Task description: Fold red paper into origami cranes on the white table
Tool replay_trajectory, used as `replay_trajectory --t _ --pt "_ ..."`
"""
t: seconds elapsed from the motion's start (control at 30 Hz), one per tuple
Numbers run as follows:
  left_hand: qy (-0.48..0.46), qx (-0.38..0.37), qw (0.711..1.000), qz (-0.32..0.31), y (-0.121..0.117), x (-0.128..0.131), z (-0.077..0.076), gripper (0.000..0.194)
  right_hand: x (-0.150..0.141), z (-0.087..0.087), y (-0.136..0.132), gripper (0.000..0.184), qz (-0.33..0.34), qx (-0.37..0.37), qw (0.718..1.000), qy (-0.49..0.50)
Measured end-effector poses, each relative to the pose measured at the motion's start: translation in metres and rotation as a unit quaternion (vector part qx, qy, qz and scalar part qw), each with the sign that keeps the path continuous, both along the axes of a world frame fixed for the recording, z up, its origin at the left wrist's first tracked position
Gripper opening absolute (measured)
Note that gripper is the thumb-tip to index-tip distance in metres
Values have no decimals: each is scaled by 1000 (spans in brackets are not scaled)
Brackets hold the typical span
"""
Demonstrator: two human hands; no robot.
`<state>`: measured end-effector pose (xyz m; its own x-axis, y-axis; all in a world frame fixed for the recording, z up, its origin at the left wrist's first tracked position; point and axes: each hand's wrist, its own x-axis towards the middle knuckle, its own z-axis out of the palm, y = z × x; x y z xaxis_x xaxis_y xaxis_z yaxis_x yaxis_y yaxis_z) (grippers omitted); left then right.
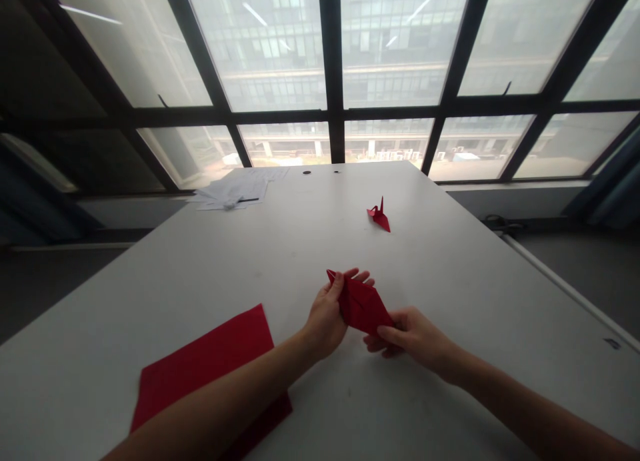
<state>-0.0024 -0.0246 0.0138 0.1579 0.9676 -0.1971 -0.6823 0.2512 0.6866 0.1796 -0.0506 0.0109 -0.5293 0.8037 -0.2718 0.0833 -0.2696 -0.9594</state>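
Both my hands hold a folded red paper piece (361,306), a flat diamond shape, just above the white table (280,254). My left hand (327,318) pinches its far left corner, thumb on top and fingers behind. My right hand (413,338) pinches its near right corner. Further back on the table stands a finished red paper crane (379,216), apart from my hands.
A stack of flat red paper sheets (210,368) lies at the near left, partly under my left forearm. White papers (235,191) lie at the far left corner. Large windows stand behind the table. The table's right edge (550,274) drops to the floor.
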Motion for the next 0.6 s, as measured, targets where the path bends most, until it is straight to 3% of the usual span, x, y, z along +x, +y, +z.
replay_trajectory --t 0.2,0.3,0.33,0.4,0.5,0.6 --pt "39 43 998 -19 8 -9 0 39 12 13 6 41 -4 -21 999 -38" --pt "161 105 980 44 17 -19 0 40 26 19 14 38 23 -22 998 -60" --pt "227 133 961 78 20 -23 -1 38 32 20 17 39 30 -16 997 -65" --pt "381 205 895 107 23 -28 -2 33 43 22 22 37 50 -15 994 -101" --pt "549 304 778 31 20 -30 -5 18 53 21 29 29 94 -24 984 -147" --pt "610 340 713 -56 12 -26 -9 14 55 18 30 26 117 -24 980 -156"
